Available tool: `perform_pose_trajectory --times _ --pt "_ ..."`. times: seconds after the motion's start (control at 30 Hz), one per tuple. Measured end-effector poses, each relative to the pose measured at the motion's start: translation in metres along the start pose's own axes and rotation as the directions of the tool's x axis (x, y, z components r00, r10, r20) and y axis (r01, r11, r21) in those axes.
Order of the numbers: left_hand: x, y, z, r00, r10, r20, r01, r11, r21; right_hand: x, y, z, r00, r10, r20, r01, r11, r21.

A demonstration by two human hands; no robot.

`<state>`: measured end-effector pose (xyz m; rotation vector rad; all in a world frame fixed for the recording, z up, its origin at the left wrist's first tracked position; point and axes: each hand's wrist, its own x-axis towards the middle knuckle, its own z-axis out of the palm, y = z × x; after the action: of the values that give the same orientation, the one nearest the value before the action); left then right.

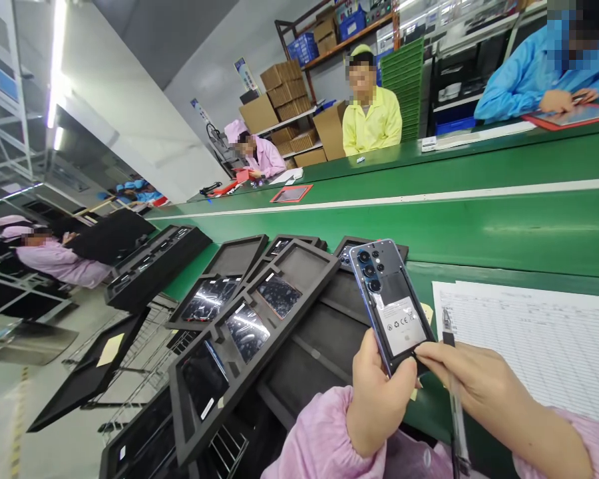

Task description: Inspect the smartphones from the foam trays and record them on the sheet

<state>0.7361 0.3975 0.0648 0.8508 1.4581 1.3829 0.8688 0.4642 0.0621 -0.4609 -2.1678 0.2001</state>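
Observation:
I hold a smartphone [392, 303] upright, its back toward me, showing the camera cluster and a white label. My left hand [377, 396] is wrapped round its lower left edge. My right hand [466, 376] pinches the phone's bottom right corner and also carries a black pen [453, 386] that runs down along my fingers. Both sleeves are pink.
Black foam trays [259, 319] with several phones lie to the left, more trays [154, 263] beyond. A printed form [534, 332] lies on the right. A green conveyor belt [429, 219] runs across, carrying a red tray [291, 193]. Other people sit along its far side.

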Motion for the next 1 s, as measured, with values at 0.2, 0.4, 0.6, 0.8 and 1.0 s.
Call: perform_pose_trajectory --times 0.2,0.4,0.6,0.8,1.0 --pt "-0.003 0.008 0.009 1.000 -0.003 -0.024 0.002 1.000 -0.020 -0.010 -0.004 -0.001 0.996 0.089 0.027 -0.092 0.988 0.121" --pt "0.013 0.015 0.012 1.000 -0.005 0.024 0.007 0.996 -0.085 -0.026 0.005 -0.034 0.870 0.488 -0.069 -0.411 0.796 0.443" --pt "0.041 0.000 0.044 0.993 -0.090 0.079 0.098 0.990 -0.103 -0.080 0.013 -0.071 0.688 0.694 -0.212 -0.636 0.717 0.285" --pt "0.027 -0.011 0.107 0.951 -0.093 0.296 0.113 0.992 -0.051 -0.091 0.017 -0.079 0.872 0.459 -0.168 -0.484 0.861 -0.157" --pt "0.013 -0.022 0.133 0.944 -0.052 0.325 0.033 0.997 0.065 -0.097 0.033 -0.091 0.917 0.398 -0.027 -0.388 0.874 -0.291"
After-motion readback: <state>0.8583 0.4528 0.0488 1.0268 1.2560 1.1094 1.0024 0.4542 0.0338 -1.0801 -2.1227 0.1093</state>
